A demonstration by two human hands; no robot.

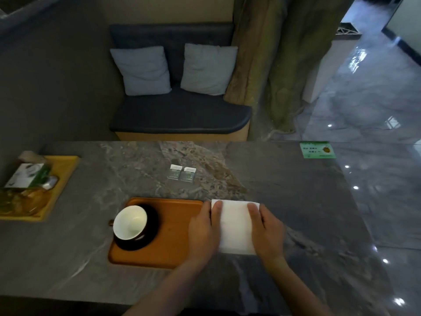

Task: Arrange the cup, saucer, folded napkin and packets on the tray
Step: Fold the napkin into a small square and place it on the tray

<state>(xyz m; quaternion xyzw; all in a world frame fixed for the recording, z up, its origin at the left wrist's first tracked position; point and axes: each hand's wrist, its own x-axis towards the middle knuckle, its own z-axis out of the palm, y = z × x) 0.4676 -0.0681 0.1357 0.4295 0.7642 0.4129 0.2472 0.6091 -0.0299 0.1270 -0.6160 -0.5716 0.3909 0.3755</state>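
One orange tray [173, 238] lies near the counter's [284, 179] near edge, carrying one dark saucer [152, 221] and one white-lined cup [130, 222] at its left end. One white napkin [235, 226] lies just beside the tray's right edge, pressed flat by the left hand [204, 231] and right hand [266, 231], palms down, apart. Two packets [182, 172] lie side by side mid-counter. A yellow tray [61, 176] of items occupies the left edge.

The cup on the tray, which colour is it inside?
The cup is white inside, dark outside; the head view shows it.
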